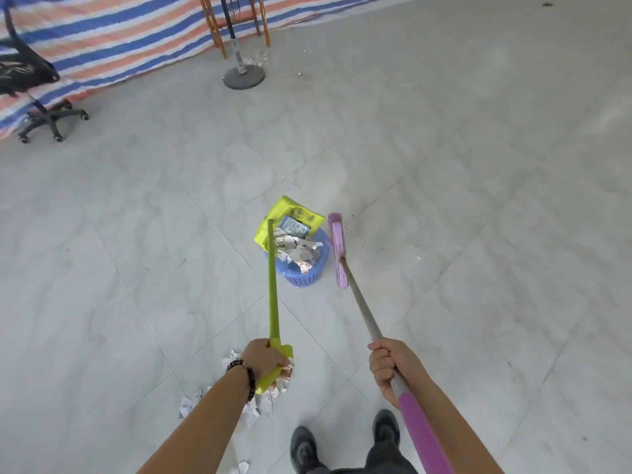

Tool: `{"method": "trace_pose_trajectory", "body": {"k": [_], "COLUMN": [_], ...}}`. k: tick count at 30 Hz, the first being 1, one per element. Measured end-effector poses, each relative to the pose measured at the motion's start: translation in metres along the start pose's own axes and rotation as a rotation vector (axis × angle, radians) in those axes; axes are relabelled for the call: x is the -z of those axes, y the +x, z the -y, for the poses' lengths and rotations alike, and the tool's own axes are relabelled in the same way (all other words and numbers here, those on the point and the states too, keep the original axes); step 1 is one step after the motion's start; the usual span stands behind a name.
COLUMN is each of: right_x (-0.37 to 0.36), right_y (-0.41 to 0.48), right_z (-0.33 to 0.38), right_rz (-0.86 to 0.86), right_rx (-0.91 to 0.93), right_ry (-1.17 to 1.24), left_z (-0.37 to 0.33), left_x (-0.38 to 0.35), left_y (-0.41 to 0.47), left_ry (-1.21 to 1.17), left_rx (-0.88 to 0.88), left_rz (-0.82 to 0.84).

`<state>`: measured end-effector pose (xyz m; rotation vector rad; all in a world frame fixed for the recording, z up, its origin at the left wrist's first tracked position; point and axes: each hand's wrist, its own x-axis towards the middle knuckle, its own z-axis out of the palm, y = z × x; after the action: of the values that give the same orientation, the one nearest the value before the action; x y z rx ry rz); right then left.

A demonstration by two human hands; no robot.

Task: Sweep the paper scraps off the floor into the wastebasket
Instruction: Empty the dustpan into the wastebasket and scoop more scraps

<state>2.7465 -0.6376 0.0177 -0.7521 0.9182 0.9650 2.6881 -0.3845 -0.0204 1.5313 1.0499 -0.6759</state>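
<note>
The wastebasket point(301, 275), a small blue perforated plastic basket, stood on the tiled floor point(478, 200) ahead of the person. It was filled to the rim with torn paper point(297, 249). The dustpan point(284, 208), yellow-green with a long green handle point(272, 285), was tipped over the basket's far-left rim with its mouth facing into the basket. The pink broom head point(338, 254) was positioned just beside the basket on its right, mounted on a grey shaft point(362, 309) with a pink grip point(420, 429). Further paper scraps point(189, 403), white and crumpled, lay beneath the left forearm, near the person's shoes point(302, 446).

Both arms were extended forward and down. The left hand point(265, 359), with a bead bracelet point(248, 371) at the wrist, had its fingers wrapped round the top end of the dustpan handle. The right hand point(390, 366) was closed in a fist round the broom shaft, just above the pink grip.
</note>
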Motion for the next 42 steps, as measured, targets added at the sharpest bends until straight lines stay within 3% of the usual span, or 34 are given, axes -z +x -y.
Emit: {"method": "trace_pose_trajectory", "body": {"k": [8,20,23,29,36,42], "right_x": [0.017,0.045,0.044,0.045,0.050,0.041], "right_y": [0.008,0.028,0.029,0.031,0.034,0.036], "right_z": [0.006,-0.001,-0.002,0.001,-0.002,-0.003], "right_rz": [-0.061,-0.034,-0.033,-0.025,-0.019,-0.021], "right_rx": [-0.038,-0.121,-0.123,-0.125,-0.114,-0.133], "right_ry": [0.026,0.156,0.148,0.178,0.184,0.160], "left_z": [0.004,0.028,0.026,0.026,0.056,0.042], "left_x": [-0.001,-0.013,-0.012,-0.011,-0.007,-0.007], "left_y": [0.001,-0.006,-0.002,0.004,0.004,0.006], "left_ry": [0.121,0.110,0.108,0.143,0.394,0.347], "left_rx": [0.038,-0.027,0.050,0.042,-0.031,0.004], "left_rz": [-0.039,-0.098,-0.080,-0.044,-0.223,-0.142]}}
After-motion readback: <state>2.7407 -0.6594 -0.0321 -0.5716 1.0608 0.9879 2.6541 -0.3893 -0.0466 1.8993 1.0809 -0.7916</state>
